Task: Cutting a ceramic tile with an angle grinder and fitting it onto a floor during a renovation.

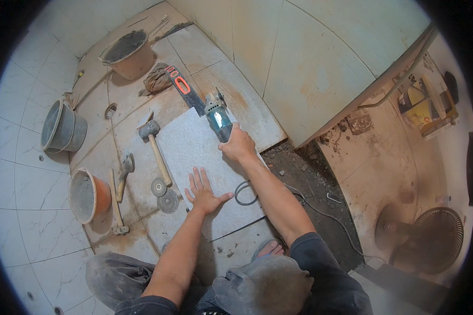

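Over the far end of a pale grey rectangular tile point(186, 142), my right hand point(240, 145) is wrapped around the dark rear body of a teal-and-black angle grinder point(219, 121), so its metal head sticks out past my fist, pointing away from me. My left hand point(205, 198) is closer in, pressed flat on the tile, fingers spread (two round grey discs point(168, 201) sit just left of it, beside a dark-headed mallet point(150, 129) with a wooden handle).
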The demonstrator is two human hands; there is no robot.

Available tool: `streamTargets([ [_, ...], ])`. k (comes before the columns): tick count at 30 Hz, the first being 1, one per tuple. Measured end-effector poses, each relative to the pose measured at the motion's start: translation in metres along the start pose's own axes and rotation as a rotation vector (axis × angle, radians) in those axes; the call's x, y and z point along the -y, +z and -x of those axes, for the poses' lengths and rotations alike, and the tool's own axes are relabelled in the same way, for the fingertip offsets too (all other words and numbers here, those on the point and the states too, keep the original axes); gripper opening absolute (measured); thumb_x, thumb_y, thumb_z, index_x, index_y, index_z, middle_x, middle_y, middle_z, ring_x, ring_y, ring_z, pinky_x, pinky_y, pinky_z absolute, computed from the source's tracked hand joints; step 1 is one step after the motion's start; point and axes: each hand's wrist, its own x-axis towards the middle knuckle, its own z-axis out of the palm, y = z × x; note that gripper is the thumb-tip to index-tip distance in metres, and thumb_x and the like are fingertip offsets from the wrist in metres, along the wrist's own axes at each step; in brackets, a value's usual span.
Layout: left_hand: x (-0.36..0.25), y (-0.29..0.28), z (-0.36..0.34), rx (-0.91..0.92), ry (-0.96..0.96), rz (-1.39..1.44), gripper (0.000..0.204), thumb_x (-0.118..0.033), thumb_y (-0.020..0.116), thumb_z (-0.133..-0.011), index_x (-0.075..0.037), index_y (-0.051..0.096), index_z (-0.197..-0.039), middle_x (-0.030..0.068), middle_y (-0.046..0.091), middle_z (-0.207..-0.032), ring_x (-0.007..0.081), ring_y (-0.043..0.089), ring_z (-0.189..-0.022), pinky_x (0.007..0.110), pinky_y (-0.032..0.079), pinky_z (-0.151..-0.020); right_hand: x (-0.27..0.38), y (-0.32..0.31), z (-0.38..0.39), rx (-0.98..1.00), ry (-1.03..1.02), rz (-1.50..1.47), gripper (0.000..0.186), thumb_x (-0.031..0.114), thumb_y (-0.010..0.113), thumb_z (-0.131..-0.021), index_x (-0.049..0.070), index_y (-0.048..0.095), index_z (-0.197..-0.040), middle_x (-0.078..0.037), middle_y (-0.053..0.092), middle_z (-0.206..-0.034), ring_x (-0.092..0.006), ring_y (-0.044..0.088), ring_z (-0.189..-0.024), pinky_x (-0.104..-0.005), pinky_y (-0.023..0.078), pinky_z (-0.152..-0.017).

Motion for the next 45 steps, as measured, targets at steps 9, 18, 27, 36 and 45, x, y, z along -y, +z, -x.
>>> streamTargets([
  [9, 0.000, 0.001, -0.001, -0.007, 0.004, 0.002, 0.155, -0.088, 0.071, -0.057, -0.008, -0.009, -0.162, 0.0165, -0.016, -0.169, 0.0365, -0.017, -0.155, 0.068, -0.005, -0.116, 0.000, 0.001, -0.003, 0.001, 0.000, 0.009, 0.075, 0.030, 0.082, -0.070, -0.004, 0.046, -0.128, -0.026, 0.069, -0.111, -0.0427, 0.068, -0.107, -0.0509, 0.054, -0.092],
  [18, -0.002, 0.001, 0.001, -0.021, 0.013, 0.010, 0.155, -0.089, 0.071, -0.057, -0.008, -0.008, -0.162, 0.0159, -0.015, -0.169, 0.0352, -0.017, -0.155, 0.067, -0.007, -0.116, -0.003, 0.001, -0.003, 0.001, -0.001, 0.006, 0.076, 0.031, 0.080, -0.069, -0.002, 0.047, -0.128, -0.028, 0.069, -0.109, -0.0438, 0.068, -0.105, -0.0497, 0.054, -0.091],
  [27, -0.001, -0.001, 0.001, -0.006, 0.002, 0.012, 0.153, -0.088, 0.071, -0.058, -0.009, -0.008, -0.162, 0.0160, -0.016, -0.169, 0.0360, -0.018, -0.155, 0.067, -0.008, -0.116, -0.001, 0.003, -0.003, -0.006, 0.006, 0.012, 0.072, 0.027, 0.081, -0.069, -0.005, 0.048, -0.126, -0.027, 0.069, -0.111, -0.0425, 0.068, -0.106, -0.0504, 0.055, -0.092],
  [36, -0.004, -0.004, 0.002, 0.003, 0.000, 0.005, 0.151, -0.086, 0.071, -0.060, -0.008, -0.008, -0.162, 0.0164, -0.016, -0.169, 0.0358, -0.019, -0.155, 0.067, -0.008, -0.116, -0.008, 0.003, 0.003, -0.002, 0.005, 0.007, 0.074, 0.028, 0.083, -0.070, -0.005, 0.049, -0.126, -0.027, 0.069, -0.111, -0.0428, 0.068, -0.106, -0.0507, 0.054, -0.092],
  [45, -0.001, 0.001, 0.001, -0.020, -0.002, -0.014, 0.153, -0.088, 0.071, -0.058, -0.010, -0.009, -0.162, 0.0147, -0.016, -0.169, 0.0356, -0.017, -0.155, 0.068, -0.005, -0.116, -0.009, -0.001, 0.011, 0.010, 0.021, 0.009, 0.073, 0.029, 0.083, -0.070, -0.005, 0.049, -0.125, -0.027, 0.069, -0.112, -0.0425, 0.068, -0.107, -0.0506, 0.054, -0.092],
])
